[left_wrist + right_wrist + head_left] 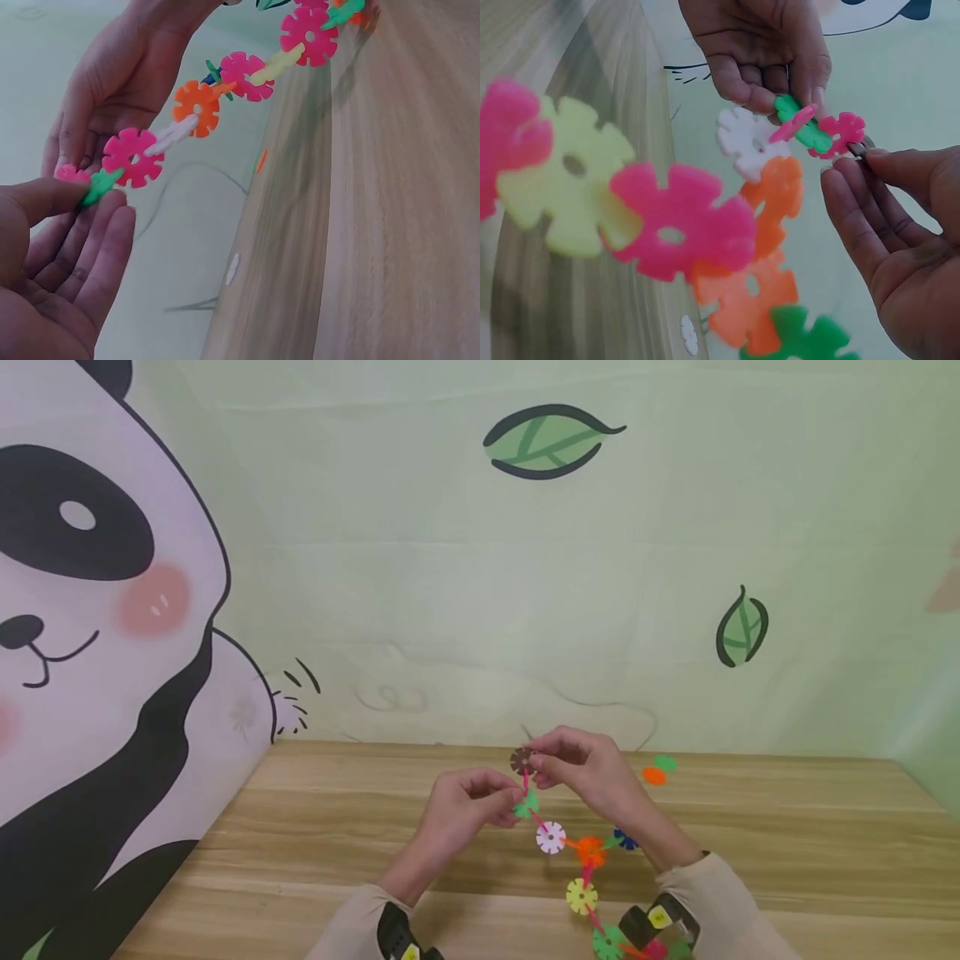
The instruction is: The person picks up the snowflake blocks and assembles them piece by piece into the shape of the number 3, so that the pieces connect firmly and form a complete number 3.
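A chain of notched plastic snowflake discs hangs between my hands and runs down toward the table. With thumb and fingers my left hand (463, 807) pinches a green disc (527, 807) near the chain's upper end. My right hand (592, 770) pinches a brown disc (521, 761), which meets the edge of a pink disc (843, 135) joined to the green one; whether it is slotted in I cannot tell. Below follow a white disc (551, 837), an orange disc (590, 851) with a dark blue disc (626, 838) on a side branch, and a yellow disc (581, 897).
A loose orange disc (654, 776) and a loose green disc (665, 763) lie at the back of the wooden table (315, 835). A loose white disc (233, 269) lies near the table's edge in the left wrist view. Behind stands a pale green backdrop (420, 610) with a printed panda.
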{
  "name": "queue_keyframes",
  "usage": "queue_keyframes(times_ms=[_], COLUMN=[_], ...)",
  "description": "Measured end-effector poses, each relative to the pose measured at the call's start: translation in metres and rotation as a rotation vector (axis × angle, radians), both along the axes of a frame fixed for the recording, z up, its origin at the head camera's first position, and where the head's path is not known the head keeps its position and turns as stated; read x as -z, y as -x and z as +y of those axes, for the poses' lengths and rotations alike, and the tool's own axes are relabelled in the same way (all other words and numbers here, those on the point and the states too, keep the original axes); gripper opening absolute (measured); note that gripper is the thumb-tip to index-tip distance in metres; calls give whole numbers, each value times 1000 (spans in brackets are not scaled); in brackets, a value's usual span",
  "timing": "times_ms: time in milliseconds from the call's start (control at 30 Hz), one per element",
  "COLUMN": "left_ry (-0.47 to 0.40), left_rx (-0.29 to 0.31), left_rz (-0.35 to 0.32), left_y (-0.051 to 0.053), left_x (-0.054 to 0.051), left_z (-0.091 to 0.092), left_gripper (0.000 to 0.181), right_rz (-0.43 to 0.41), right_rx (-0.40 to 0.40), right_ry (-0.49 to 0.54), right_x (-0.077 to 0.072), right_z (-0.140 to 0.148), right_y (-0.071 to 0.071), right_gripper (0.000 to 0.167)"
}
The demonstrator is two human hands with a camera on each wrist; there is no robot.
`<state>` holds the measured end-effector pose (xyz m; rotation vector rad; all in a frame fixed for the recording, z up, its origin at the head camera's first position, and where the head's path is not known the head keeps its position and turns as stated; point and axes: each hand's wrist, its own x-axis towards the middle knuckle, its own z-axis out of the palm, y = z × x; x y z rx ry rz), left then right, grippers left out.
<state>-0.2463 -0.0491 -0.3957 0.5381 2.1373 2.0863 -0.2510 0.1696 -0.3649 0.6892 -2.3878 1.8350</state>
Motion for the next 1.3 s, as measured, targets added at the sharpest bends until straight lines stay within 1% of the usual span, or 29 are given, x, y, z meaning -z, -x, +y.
queue_keyframes(times_ms=[67, 200, 300, 433, 600, 667, 733, 833, 933, 1000, 1067, 1200, 1300], left_ry=[3, -17, -45, -66, -83, -84, -82, -83, -87, -87, -87, -92, -91], left_rx=[8, -8, -23, -17, -13, -17, -21, -20, -9, -3, 0, -3, -4], left_rz=[-12, -25, -36, -52, -56, -56, -57, -61, -65, -64, -62, -58, -57], left_y=[0, 0, 1, 1, 2, 2, 2, 2, 1, 1, 1, 2, 2], left_x=[-1, -3, -4, -5, -4, -3, -2, -1, 0, 0, 0, 0, -1], left_z=[-1, -2, -2, -2, -1, -1, -1, 0, -1, -1, -1, -2, -3], left_gripper=[19, 23, 23, 22, 20, 19, 18, 18, 18, 18, 18, 18, 18], right_rz=[-1, 7, 12, 18, 2, -6, 3, 19, 41, 52, 56, 36, 24], right_rx=[-18, -60, -95, -134, -156, -156, -150, -85, 27, 99, 154, 227, 259], right_ry=[-23, -72, -122, -180, -178, -172, -165, -174, -192, -214, -239, -321, -410], right_x=[-1, -3, -4, -5, -4, -4, -5, -9, -18, -23, -26, -25, -17], right_z=[2, 8, 10, 9, 8, 8, 11, 21, 40, 56, 72, 101, 119], right_y=[0, 1, 1, 2, 2, 2, 2, 2, 4, 8, 14, 30, 40], right_gripper=[20, 20, 19, 19, 16, 15, 15, 17, 20, 23, 25, 28, 29])
